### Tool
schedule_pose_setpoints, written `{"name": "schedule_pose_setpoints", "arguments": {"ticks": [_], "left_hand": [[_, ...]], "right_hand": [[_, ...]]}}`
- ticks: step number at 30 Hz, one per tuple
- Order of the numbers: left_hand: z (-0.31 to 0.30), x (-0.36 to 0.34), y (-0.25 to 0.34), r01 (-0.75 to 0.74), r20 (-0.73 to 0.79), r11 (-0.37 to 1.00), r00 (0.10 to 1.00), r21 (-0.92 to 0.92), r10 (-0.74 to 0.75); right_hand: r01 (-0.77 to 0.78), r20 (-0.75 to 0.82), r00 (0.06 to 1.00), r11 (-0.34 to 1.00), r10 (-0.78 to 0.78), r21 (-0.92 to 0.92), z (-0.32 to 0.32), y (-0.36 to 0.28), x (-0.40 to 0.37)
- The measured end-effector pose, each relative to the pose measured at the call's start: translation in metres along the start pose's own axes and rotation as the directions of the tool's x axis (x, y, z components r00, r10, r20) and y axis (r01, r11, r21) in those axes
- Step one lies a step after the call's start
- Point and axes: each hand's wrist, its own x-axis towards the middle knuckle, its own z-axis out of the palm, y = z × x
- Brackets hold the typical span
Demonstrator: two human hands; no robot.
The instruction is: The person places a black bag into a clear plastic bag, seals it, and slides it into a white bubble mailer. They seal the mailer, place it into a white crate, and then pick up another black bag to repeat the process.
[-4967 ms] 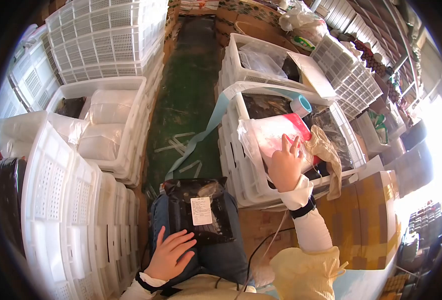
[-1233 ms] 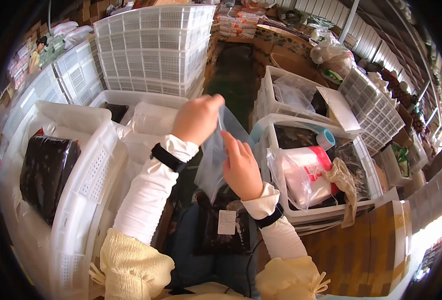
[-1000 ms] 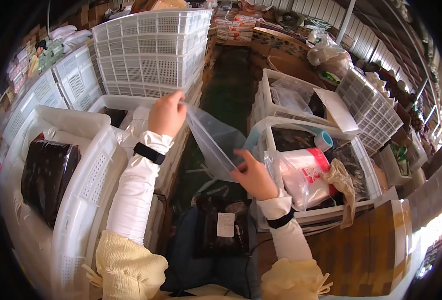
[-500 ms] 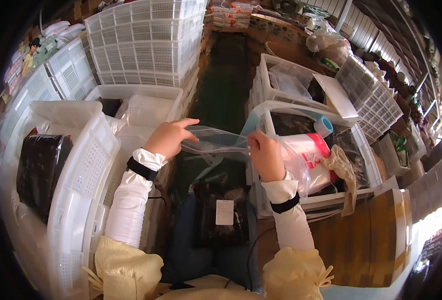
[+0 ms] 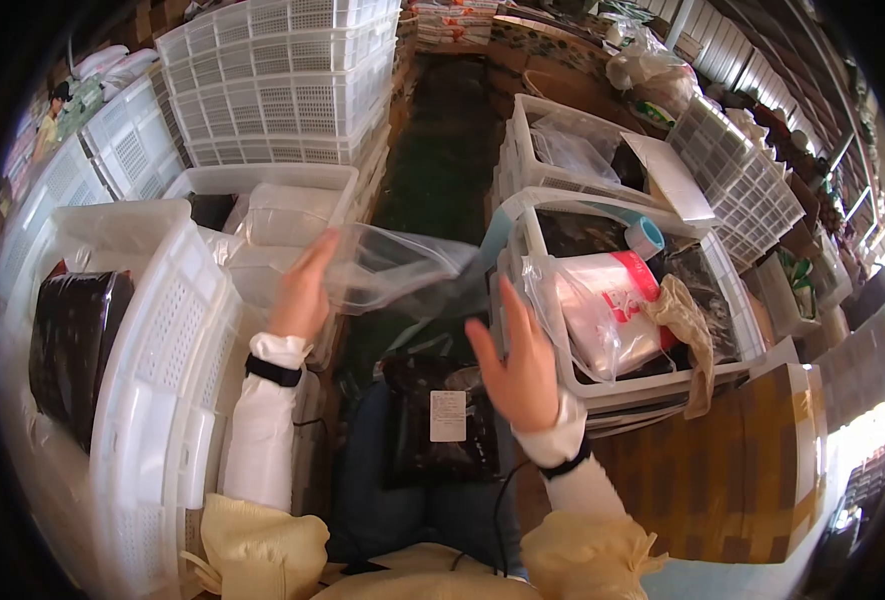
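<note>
My left hand [image 5: 302, 290] is raised at the left of the gap between the crates, its fingers pressed together against the end of a clear plastic bag [image 5: 402, 268]. The bag stretches rightward in the air. My right hand [image 5: 519, 365] is spread, thumb apart from the fingers, with nothing in it. It is beside the crate with a white and red plastic package [image 5: 602, 300]. A dark packed bag with a white label [image 5: 448, 415] lies on my lap, below and between my hands.
White crates [image 5: 282, 90] are stacked at the upper left. Another crate at the left holds a dark package [image 5: 77, 345]. At the right are a blue tape roll [image 5: 644, 237], a beige cloth [image 5: 684, 320] and a taped cardboard box [image 5: 712, 470]. A person stands far left.
My right hand has let go of the clear bag, opened and moved lower. My left hand has turned upright and shifted slightly left, with the bag still at it.
</note>
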Motion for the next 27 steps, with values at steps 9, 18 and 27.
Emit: {"name": "schedule_pose_setpoints", "arguments": {"ticks": [9, 18, 27], "left_hand": [[0.053, -0.105, 0.046, 0.521, 0.166, 0.714, 0.845, -0.468, -0.508], [0.074, -0.133, 0.072, 0.438, 0.051, 0.772, 0.881, -0.461, -0.470], [0.064, -0.127, 0.064, 0.428, 0.212, 0.758, 0.903, -0.492, -0.373]], "right_hand": [[-0.833, 0.603, 0.507, 0.530, 0.615, 0.160, 0.052, 0.108, -0.135], [-0.843, 0.573, 0.475, 0.160, 0.668, 0.513, 0.024, 0.049, -0.108], [-0.804, 0.809, 0.368, -0.280, 0.459, 0.524, 0.027, 0.047, -0.139]]}}
